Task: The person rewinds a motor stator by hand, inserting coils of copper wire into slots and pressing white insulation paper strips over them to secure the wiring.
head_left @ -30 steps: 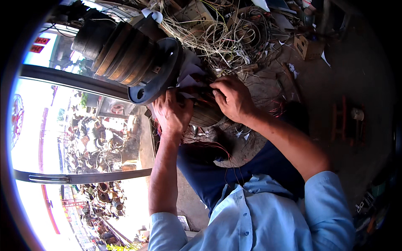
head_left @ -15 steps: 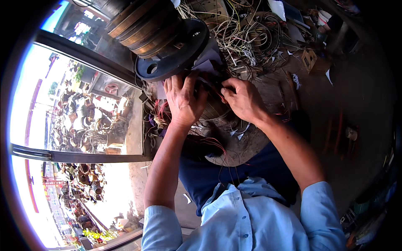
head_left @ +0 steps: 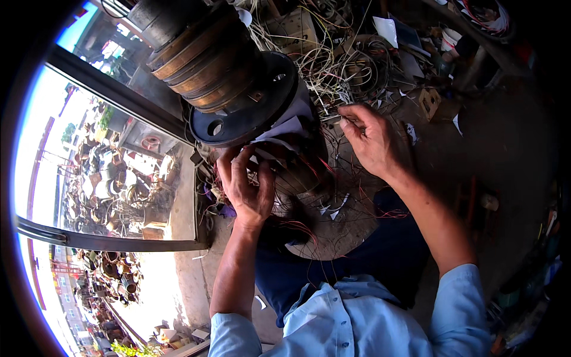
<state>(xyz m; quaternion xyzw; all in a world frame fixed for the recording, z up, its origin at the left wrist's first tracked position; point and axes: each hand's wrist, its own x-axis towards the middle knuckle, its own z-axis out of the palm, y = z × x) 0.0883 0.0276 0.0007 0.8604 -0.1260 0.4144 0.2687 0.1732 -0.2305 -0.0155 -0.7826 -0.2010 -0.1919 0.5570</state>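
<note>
Copper-banded rotor (head_left: pixel 238 83) slants away leftward, nearer the half-open left hand (head_left: pixel 247 190), which grips nothing visible; the right hand (head_left: pixel 379 141) curls apart, hold unclear.

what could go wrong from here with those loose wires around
The left hand is close to the rim of the black disc, so it might get pinched if the disc shifted. Loose red wires near the lap could snag or tangle. The pale paper beside the disc might tear.
</note>
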